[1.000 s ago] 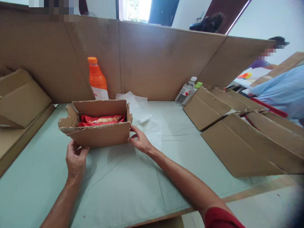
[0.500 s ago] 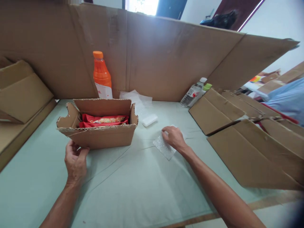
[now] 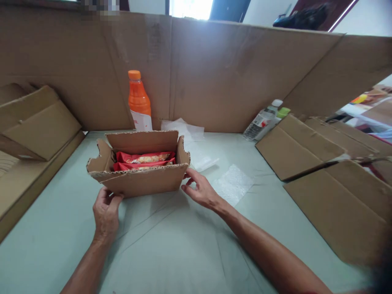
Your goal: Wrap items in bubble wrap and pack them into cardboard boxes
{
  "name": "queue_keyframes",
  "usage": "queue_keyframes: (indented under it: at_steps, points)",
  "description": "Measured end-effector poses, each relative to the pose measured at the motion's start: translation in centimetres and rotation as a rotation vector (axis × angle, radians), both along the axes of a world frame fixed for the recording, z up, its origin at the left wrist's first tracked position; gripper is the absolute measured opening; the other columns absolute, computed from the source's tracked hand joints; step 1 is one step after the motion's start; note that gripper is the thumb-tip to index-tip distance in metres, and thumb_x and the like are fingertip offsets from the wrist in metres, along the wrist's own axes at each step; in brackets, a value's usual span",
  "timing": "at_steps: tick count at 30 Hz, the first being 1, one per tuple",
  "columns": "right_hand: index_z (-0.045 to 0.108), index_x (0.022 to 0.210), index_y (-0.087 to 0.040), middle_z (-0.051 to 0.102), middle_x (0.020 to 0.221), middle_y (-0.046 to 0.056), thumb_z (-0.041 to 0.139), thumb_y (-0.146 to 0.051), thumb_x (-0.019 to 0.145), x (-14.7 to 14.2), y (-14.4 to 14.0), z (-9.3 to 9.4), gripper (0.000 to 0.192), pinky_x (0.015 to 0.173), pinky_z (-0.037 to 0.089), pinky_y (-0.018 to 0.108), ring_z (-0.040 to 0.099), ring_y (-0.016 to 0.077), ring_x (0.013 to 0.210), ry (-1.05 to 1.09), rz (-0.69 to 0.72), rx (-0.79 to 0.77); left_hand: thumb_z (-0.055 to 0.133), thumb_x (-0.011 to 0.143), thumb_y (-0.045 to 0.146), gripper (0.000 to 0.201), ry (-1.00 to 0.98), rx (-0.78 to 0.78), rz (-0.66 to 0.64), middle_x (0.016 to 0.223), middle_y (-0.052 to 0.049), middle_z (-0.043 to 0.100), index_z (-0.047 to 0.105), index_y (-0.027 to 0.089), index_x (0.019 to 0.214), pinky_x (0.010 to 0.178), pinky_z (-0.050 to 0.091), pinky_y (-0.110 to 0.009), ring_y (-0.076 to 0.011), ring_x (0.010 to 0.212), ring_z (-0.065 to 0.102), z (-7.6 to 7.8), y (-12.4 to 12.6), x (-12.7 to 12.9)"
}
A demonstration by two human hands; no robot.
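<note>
A person's left hand (image 3: 105,212), low and left of centre in the frame, has its fingers curled against the near lower corner of a small open cardboard box (image 3: 141,179), while the right hand (image 3: 200,190), at centre, rests with fingers loosely spread, their tips touching the box's right front corner and pinching nothing. The box stands on the pale green table (image 3: 183,253), slightly left of centre, its top flaps raised and ragged along the edges; red snack packets (image 3: 143,160) lie inside, below the rim. By the look of it, the step in hand is steadying and squaring the filled box, and the next move would call for a firm grip on both ends, or for folding the flaps down over the packets without crushing them. Just to the right of the right hand lies a sheet of bubble wrap (image 3: 232,183), flat on the table, with white wrapping paper (image 3: 186,130) behind the box. Farther back, an orange drink bottle (image 3: 139,102) stands upright before a tall cardboard screen (image 3: 229,73), a clear water bottle (image 3: 263,119) leans at the upper right, and flattened cartons (image 3: 321,171) fill the right edge.
</note>
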State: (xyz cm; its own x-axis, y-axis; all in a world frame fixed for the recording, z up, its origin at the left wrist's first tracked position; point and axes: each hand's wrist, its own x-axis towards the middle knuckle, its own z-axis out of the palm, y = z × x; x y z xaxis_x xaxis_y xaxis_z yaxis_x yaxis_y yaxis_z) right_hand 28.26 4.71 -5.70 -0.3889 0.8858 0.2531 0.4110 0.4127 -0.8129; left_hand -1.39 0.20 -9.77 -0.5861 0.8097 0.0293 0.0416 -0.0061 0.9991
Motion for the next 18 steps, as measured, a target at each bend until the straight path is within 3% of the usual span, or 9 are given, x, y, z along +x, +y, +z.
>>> queue_keyframes:
  at_steps: [4, 7, 10, 12, 15, 18]
  points:
    - [0.053, 0.139, -0.024, 0.063, 0.133, 0.011, 0.055, -0.015, 0.078, -0.7, -1.9, -1.0, 0.062, 0.077, 0.058, 0.036, 0.065, 0.0229, 0.104, 0.077, -0.04, 0.017, 0.07, 0.056, 0.032, 0.031, 0.005, 0.01, 0.001, 0.075, 0.001, 0.063, 0.063, 0.019, 0.083, 0.068, 0.045, -0.028, -0.0163, 0.074, 0.055, 0.1, 0.0, -0.1]
    - [0.053, 0.139, -0.025, 0.064, 0.134, 0.009, 0.054, -0.013, 0.078, 0.4, -1.9, -1.2, 0.062, 0.084, 0.059, 0.039, 0.065, 0.0233, 0.11, -0.013, -0.027, 0.058, 0.07, 0.057, 0.031, 0.032, 0.018, 0.017, 0.014, 0.078, 0.001, 0.064, 0.064, 0.019, 0.087, 0.069, 0.045, -0.028, -0.0164, 0.075, 0.056, 0.0, -0.1, 0.1]
    - [0.057, 0.135, -0.023, 0.062, 0.14, 0.012, 0.053, -0.008, 0.079, 3.0, -0.6, -0.7, 0.058, 0.105, 0.049, 0.049, 0.058, 0.0269, 0.128, -0.272, -0.089, 0.211, 0.071, 0.058, 0.032, 0.034, 0.028, 0.01, 0.015, 0.079, 0.0, 0.065, 0.065, 0.019, 0.089, 0.071, 0.046, -0.029, -0.0164, 0.076, 0.056, 0.2, -0.1, 0.3]
    - [0.057, 0.137, -0.021, 0.056, 0.148, 0.014, 0.052, -0.003, 0.076, 4.9, 0.6, 0.0, 0.065, 0.111, 0.043, 0.053, 0.051, 0.0305, 0.136, -0.501, -0.179, 0.281, 0.071, 0.057, 0.033, 0.034, 0.03, -0.001, 0.02, 0.078, 0.001, 0.065, 0.064, 0.019, 0.088, 0.07, 0.046, -0.029, -0.0165, 0.075, 0.056, 0.3, 0.0, 0.4]
    - [0.058, 0.139, -0.019, 0.056, 0.149, 0.015, 0.052, 0.003, 0.07, 7.1, 2.8, 1.3, 0.072, 0.109, 0.043, 0.054, 0.048, 0.0336, 0.14, -0.754, -0.245, 0.238, 0.07, 0.055, 0.032, 0.034, 0.036, 0.0, 0.036, 0.077, 0.0, 0.064, 0.063, 0.019, 0.085, 0.07, 0.046, -0.03, -0.017, 0.075, 0.056, 0.5, 0.1, 0.4]
    - [0.065, 0.132, -0.02, 0.067, 0.136, 0.01, 0.049, 0.0, 0.08, 8.0, 5.2, 2.4, 0.057, 0.108, 0.045, 0.045, 0.057, 0.0271, 0.131, -0.731, -0.198, 0.117, 0.07, 0.055, 0.032, 0.033, 0.038, 0.008, 0.029, 0.079, 0.0, 0.064, 0.063, 0.02, 0.085, 0.072, 0.046, -0.031, -0.0177, 0.077, 0.057, 0.4, 0.2, 0.3]
